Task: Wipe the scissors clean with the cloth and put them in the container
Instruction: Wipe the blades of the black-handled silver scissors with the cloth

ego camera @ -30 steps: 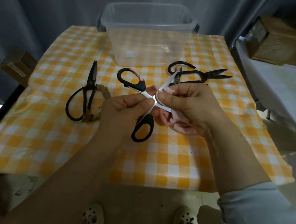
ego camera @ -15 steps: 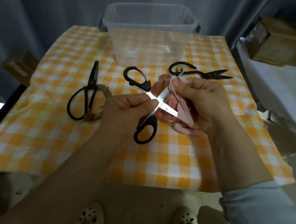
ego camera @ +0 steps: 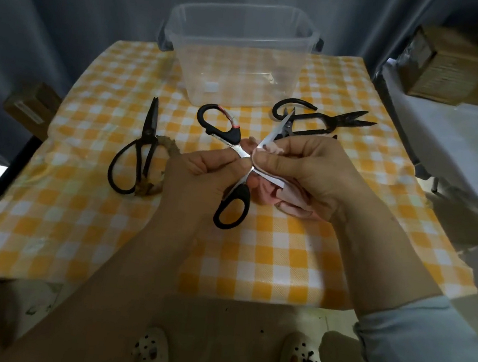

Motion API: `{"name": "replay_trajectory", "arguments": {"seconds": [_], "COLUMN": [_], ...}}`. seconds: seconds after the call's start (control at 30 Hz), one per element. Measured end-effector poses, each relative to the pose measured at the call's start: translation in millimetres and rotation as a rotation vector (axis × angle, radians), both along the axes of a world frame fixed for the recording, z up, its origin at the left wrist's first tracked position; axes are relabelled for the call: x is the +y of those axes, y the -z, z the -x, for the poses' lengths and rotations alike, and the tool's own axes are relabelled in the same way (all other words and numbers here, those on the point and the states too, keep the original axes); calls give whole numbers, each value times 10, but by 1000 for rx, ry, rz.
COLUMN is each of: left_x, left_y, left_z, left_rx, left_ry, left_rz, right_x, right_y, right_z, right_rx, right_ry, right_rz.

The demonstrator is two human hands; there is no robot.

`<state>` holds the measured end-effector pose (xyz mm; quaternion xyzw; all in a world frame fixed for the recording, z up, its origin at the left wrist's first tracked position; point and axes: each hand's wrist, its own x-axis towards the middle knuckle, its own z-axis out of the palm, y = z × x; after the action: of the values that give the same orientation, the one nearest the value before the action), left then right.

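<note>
Count: 3 scissors, 1 cloth, 1 container, 2 hands, both busy.

Scissors #1, the black-handled scissors with steel blades, are held above the middle of the checked table, spread wide in an X. One handle loop points to 11 o'clock, the other to 7 o'clock. The bare blade points to 1 o'clock, and its tip overlaps scissors #3 in this view. The second blade runs toward 4 o'clock, under the cloth.

The left hand is curled, thumb and fingers pinching scissors #1 at the pivot. The right hand clamps the pink cloth round the blade just beside the pivot, thumb on top. The rest of the cloth is bunched under the palm.

Scissors #2, the all-black pair, lie flat at 9 o'clock, tips to 12, blades together, well apart from both hands. One frayed brown scrap touches their right side.

Scissors #3, the second all-black pair, lie flat at 1 o'clock with tips pointing to 3, near the container's front right corner.

The clear plastic container sits at 12 o'clock on the far table edge, open at the top. All 3 scissors are outside it.

Off the table: 2 cardboard boxes, one at 2 o'clock and one at 9 o'clock. 2 spotted shoes at 6 o'clock. 1 pale blue sleeve on the right arm.
</note>
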<state>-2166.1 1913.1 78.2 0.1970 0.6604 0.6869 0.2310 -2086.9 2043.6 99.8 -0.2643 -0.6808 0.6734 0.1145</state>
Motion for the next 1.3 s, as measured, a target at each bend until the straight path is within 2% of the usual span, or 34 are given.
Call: {"name": "replay_trajectory", "arguments": {"seconds": [0.27, 0.5, 0.67, 0.87, 0.97, 1.03, 1.13, 1.3], "left_x": [-8, -14, -6, 1, 7, 0, -26, -17], "left_y": [8, -1, 3, 25, 11, -16, -42, -52], "left_z": [30, 59, 57, 65, 46, 53, 92, 81], "left_rx": [-47, -17, 10, 3, -15, -21, -31, -78], "left_ry": [11, -20, -20, -22, -49, -78, -109, -140], "left_rz": [-6, -22, -49, -35, -32, -48, -72, -101], "right_x": [-13, 84, 16, -40, -59, 15, 131, -93], "right_y": [12, 4, 14, 60, 47, 38, -26, -36], "right_z": [17, -33, -19, 66, 48, 32, -9, 30], "right_rx": [-41, 48, 89, 107, 91, 152, 280, 298], "right_ry": [58, 53, -68, 95, 150, 266, 386, 194], "right_rz": [-34, -80, -15, -136, -73, -60, -230, -481]}}
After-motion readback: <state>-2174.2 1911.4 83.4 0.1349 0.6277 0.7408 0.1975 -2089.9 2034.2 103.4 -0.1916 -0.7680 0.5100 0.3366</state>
